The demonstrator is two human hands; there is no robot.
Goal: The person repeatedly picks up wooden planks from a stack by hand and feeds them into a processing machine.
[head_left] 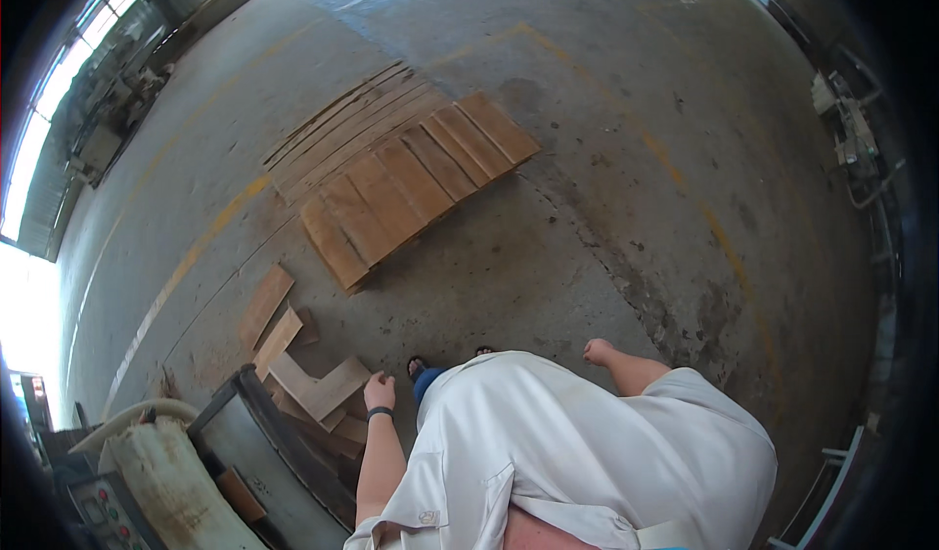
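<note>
My left hand (380, 392), with a dark band at its wrist, hangs beside a heap of loose wooden boards (318, 386). Its fingers are loosely curled and nothing shows in them. My right hand (596, 352) is held low on the other side of my body, closed, over the bare concrete floor, with no object visible in it. Ahead of me, on the floor, lies a low stack of brown wooden planks (401, 193) set side by side. Longer, thinner boards (357, 125) lie along its far side.
A machine (259, 442) with a dark-edged metal panel stands at the near left, next to a control box (101, 511) with coloured buttons. Yellow lines (665, 159) mark the floor. Metal equipment (846, 130) stands by the right wall, and more machinery (108, 139) at the far left.
</note>
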